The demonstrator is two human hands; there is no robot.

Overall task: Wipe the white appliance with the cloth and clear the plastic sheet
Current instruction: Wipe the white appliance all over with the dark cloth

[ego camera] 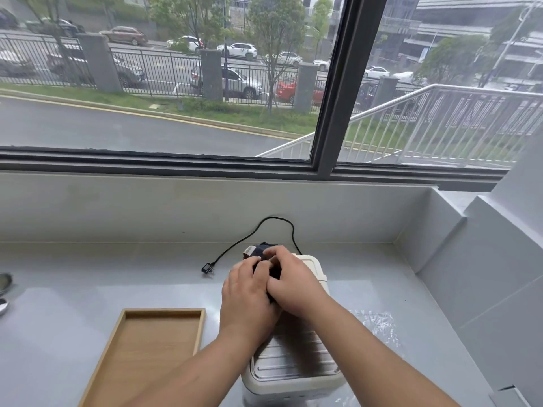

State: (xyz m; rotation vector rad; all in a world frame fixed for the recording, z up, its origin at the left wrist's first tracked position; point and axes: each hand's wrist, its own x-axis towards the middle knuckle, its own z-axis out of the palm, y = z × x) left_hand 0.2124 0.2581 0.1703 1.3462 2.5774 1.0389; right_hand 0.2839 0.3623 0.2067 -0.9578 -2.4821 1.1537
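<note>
The white appliance (293, 368) stands on the grey counter in the lower middle, its ribbed metal top facing up. Both of my hands meet over its far part. My left hand (248, 292) and my right hand (291, 282) together grip a dark cloth (261, 250), which is bunched between the fingers and mostly hidden. A crinkled clear plastic sheet (379, 324) lies on the counter under and to the right of the appliance.
A black power cord (258, 230) loops behind the appliance, with its plug (207, 269) lying on the counter. A shallow wooden tray (147, 353) sits to the left. A metal object (4, 284) shows at the left edge. A window spans the back wall.
</note>
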